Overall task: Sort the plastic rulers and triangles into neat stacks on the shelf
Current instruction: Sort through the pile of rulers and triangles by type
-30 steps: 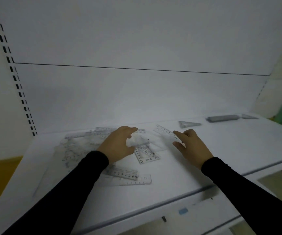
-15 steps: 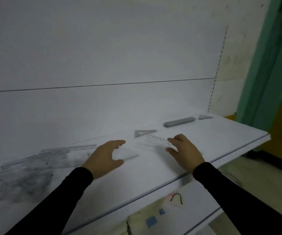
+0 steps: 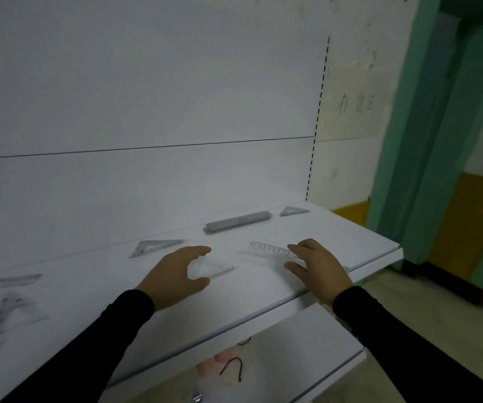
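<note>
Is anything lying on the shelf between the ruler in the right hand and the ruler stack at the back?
Nothing visible. The right hand holds the clear ruler; bare shelf lies between it and the ruler stack.

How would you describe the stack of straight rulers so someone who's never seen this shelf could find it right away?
Look at the white shelf, along its back edge near the right end. The grey stack of rulers lies flat there, between two stacks of triangles: one to its left, a smaller one to its right. It is the only long, bar-shaped pile; its neighbours are three-cornered.
</note>
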{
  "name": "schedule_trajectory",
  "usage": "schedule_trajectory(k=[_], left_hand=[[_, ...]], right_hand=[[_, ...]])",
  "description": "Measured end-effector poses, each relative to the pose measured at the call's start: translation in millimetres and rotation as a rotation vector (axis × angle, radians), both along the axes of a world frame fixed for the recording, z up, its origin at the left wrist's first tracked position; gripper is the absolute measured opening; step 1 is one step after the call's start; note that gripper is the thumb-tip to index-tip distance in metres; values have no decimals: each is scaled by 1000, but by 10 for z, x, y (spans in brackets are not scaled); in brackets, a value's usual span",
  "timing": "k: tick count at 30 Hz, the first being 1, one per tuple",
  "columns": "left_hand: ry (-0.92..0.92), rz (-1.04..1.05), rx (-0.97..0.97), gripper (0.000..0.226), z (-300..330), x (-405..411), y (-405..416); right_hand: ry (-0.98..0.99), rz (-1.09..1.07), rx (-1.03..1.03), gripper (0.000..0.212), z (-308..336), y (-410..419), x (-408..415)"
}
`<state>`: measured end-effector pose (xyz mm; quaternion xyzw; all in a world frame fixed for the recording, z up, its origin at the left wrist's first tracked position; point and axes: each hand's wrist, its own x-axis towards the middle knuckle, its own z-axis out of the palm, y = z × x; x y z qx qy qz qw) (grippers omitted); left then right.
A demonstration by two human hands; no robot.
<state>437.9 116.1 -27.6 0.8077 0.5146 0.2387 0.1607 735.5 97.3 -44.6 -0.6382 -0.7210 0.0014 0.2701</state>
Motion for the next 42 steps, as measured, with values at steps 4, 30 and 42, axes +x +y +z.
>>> schedule_trajectory(k=[4,30,42], left_hand=[[35,44,14,62,-12,156,239],[-9,406,73,62,-57,235,1053],[88,215,112,56,113,2059,1871]], right_hand=[[14,51,6,40,45,391,170],[-211,622,-181,41,6,2744,-288],[-113,245,-142,65,-129,2444,1914]])
